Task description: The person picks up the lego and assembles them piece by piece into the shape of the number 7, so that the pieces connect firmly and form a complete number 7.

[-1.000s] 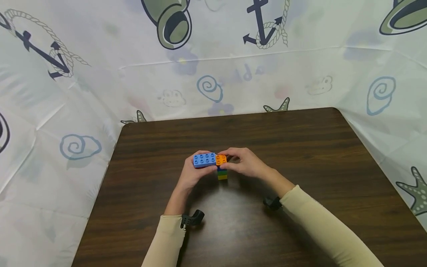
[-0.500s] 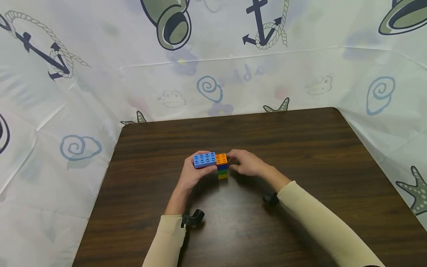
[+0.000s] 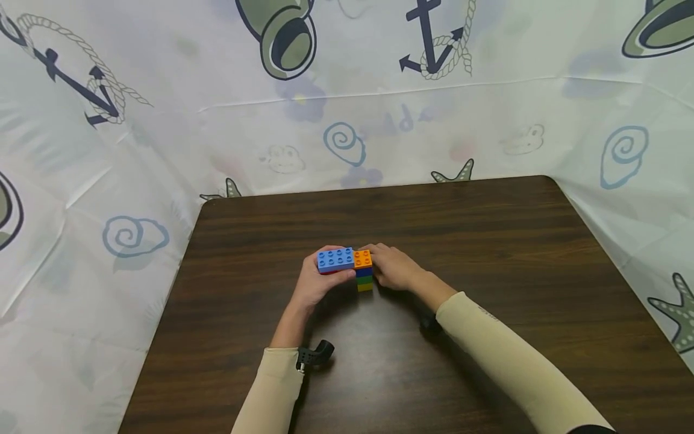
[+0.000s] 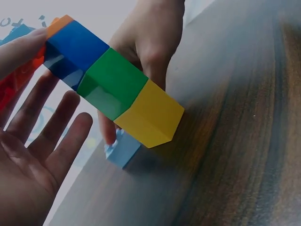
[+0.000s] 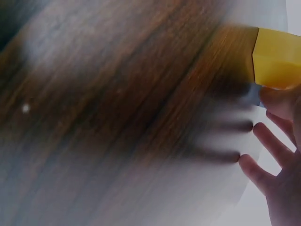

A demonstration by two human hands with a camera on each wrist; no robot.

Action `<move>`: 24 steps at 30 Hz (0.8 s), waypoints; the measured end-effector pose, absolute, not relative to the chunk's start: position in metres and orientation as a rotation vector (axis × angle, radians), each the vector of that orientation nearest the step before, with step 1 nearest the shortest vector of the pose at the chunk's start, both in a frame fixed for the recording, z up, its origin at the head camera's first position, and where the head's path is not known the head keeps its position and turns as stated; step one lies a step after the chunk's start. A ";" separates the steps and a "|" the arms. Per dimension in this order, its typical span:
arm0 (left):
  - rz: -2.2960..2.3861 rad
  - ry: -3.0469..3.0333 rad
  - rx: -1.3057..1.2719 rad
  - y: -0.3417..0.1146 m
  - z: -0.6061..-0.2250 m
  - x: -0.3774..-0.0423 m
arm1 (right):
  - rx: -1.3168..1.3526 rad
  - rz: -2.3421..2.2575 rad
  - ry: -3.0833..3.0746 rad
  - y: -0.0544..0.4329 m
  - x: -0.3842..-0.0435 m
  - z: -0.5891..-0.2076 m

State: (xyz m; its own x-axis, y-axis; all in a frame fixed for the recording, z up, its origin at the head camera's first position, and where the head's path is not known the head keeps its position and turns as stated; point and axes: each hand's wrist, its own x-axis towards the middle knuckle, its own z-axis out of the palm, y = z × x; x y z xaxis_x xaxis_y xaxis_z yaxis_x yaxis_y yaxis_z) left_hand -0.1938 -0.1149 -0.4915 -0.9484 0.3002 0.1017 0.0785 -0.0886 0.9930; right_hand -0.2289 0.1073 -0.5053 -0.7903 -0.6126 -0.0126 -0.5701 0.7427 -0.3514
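My left hand [image 3: 313, 281] grips a toy-brick build near the middle of the table. A light blue brick [image 3: 335, 260] lies on top at the left, over a red brick [image 4: 18, 77]. Beside it rises a column of orange [image 3: 362, 259], dark blue [image 4: 77, 49], green [image 4: 113, 84] and yellow [image 4: 151, 115] bricks. Behind the column, my right hand [image 3: 394, 267] reaches down to a second light blue brick [image 4: 124, 149], hidden in the head view. One fingertip touches that brick at its studs; the column hides part of the right hand, so its grip is unclear.
The dark wood table [image 3: 461, 235] extends around the hands. A white printed cloth [image 3: 379, 108] hangs at its back and sides. Black straps with small devices [image 3: 316, 354] sit at the wrists.
The right hand has let go of the orange brick at the column's top and moved round behind the column, lower down. The left hand keeps its hold in nearly the same place.
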 end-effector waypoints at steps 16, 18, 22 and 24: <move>2.232 1.948 0.355 -0.112 -0.501 -0.191 | -0.807 -0.609 2.948 0.126 -0.229 -0.506; 2.240 1.938 0.347 -0.112 -0.502 -0.191 | -0.767 -0.672 2.939 0.128 -0.229 -0.506; 2.230 1.936 0.311 -0.112 -0.504 -0.190 | -0.655 -0.865 2.918 0.133 -0.231 -0.502; 2.217 1.945 0.293 -0.112 -0.505 -0.189 | -0.613 -0.969 2.906 0.136 -0.231 -0.498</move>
State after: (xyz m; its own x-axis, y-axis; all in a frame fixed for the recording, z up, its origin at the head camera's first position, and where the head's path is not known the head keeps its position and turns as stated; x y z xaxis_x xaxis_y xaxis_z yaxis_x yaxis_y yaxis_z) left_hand -0.1895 -0.1118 -0.5047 -0.9649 0.2607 0.0309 -0.0033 -0.1296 0.9916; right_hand -0.2308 0.1356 -0.4977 -0.9228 -0.3706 0.1055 -0.3597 0.7305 -0.5805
